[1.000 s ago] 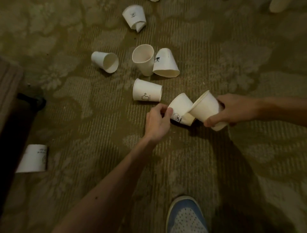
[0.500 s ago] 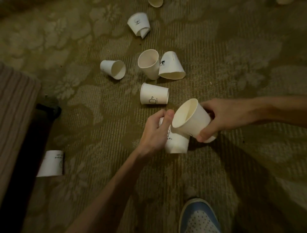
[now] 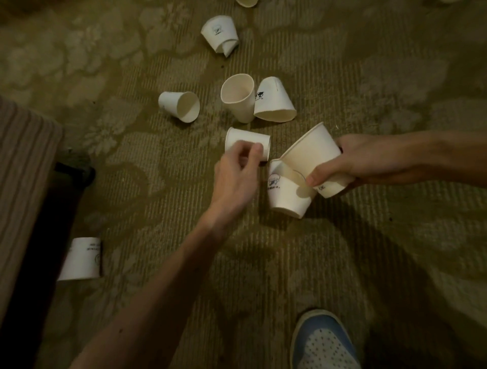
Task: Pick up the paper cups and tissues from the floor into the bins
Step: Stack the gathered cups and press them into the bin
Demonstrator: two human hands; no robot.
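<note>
R hand [image 3: 369,163] grips 2-cup stack [image 3: 311,152] low over carpet [image 3: 369,79] | L hand [image 3: 237,176] curled over cup [image 3: 247,141] on its side, can't tell if pinching | imo we pinch rim lightly, nest into stack, no crushing

Nothing is legible: logos and print lines on the paper cups [image 3: 80,259] are too blurred to read.

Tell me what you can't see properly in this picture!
Head view:
- Top cup: cut by the upper edge.
- Lying cup: left hand blurs over it; grip unclear.
- Held cup: right hand covers part.
- Shoe: cut by the lower edge.
- Cup logos: too small.
- Bins: out of frame.
</note>
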